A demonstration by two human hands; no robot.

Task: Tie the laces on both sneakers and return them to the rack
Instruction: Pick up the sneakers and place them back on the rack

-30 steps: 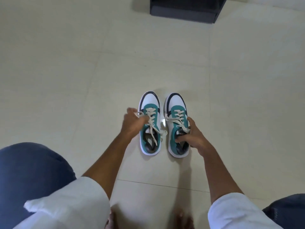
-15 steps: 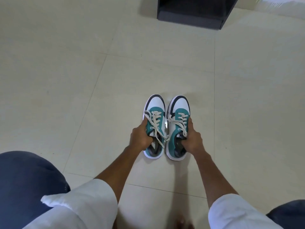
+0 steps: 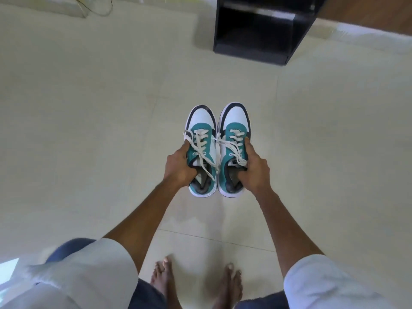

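Two teal, white and dark sneakers with cream laces are held side by side above the pale tiled floor, toes pointing away from me. My left hand (image 3: 179, 167) grips the left sneaker (image 3: 200, 121) at its outer side, fingers inside the opening. My right hand (image 3: 253, 168) grips the right sneaker (image 3: 236, 117) the same way from its outer side. The laces lie across the tongues with loops and loose ends; how firmly they are knotted I cannot tell. The black rack (image 3: 260, 30) stands ahead at the top, its open shelf dark and bare.
My bare feet (image 3: 196, 282) stand on the tiles below the sneakers. A cable (image 3: 93, 5) and a pale raised ledge run along the top left. A brown wooden surface shows at the top right corner, beside the rack.
Both hands closed on the sneakers and lifted them off the floor. I rose from a crouch, so my feet and more of the rack came into view.
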